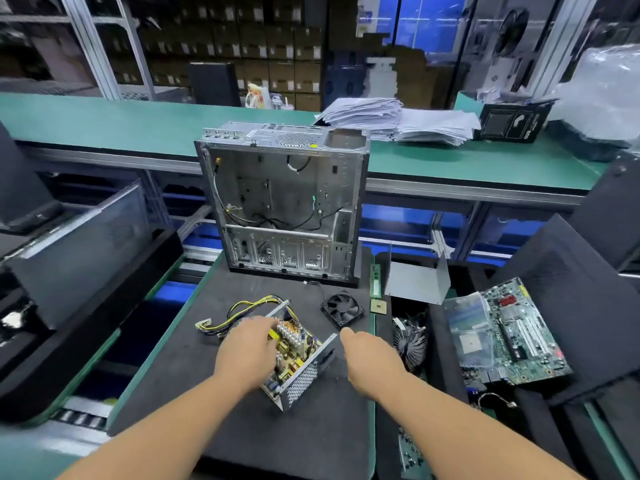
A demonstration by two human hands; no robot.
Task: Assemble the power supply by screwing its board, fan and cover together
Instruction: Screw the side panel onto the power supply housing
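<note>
on black mat, left hand on power supply, fan behind

On the mat, the open power supply sits at centre with its cables trailing toward ten o'clock. The fan lies at one o'clock, the computer case at twelve behind both, the folded cover at two, and the motherboard at three.
</note>
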